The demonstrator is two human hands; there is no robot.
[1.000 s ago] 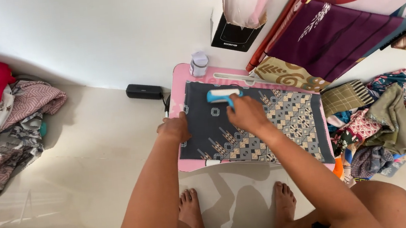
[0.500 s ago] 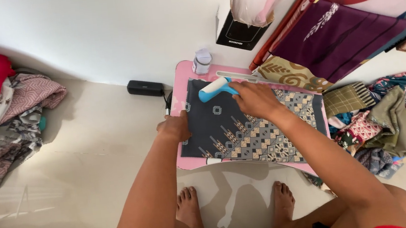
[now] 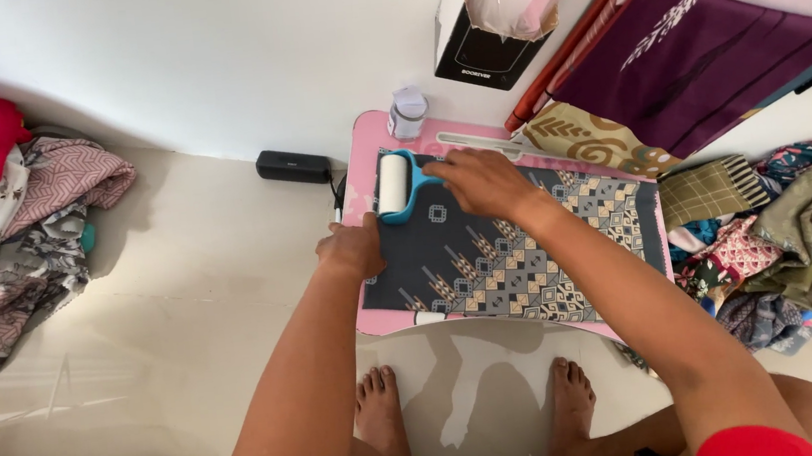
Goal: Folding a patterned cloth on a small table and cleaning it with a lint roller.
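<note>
Right hand [image 3: 484, 182]: we see it closed around the handle of a blue lint roller [image 3: 395, 185], whose white drum lies on the cloth's far left corner. Left hand [image 3: 352, 250]: we see it pressed flat on the cloth's left edge, fingers together, just below the roller.

Then, largest to smallest, we list:
- Clothes pile [image 3: 4, 230], left, on the floor.
- Clothes heap [image 3: 779, 239], right of the board.
- Purple fabric [image 3: 700, 56], leaning by the wall.
- Pink board [image 3: 365, 152], low, on the floor, under the cloth.
- Dark patterned cloth [image 3: 520, 256], spread flat across the board.
- Black box [image 3: 293, 165], against the wall.
- Small clear bottle [image 3: 407, 113], at the board's far corner.
</note>
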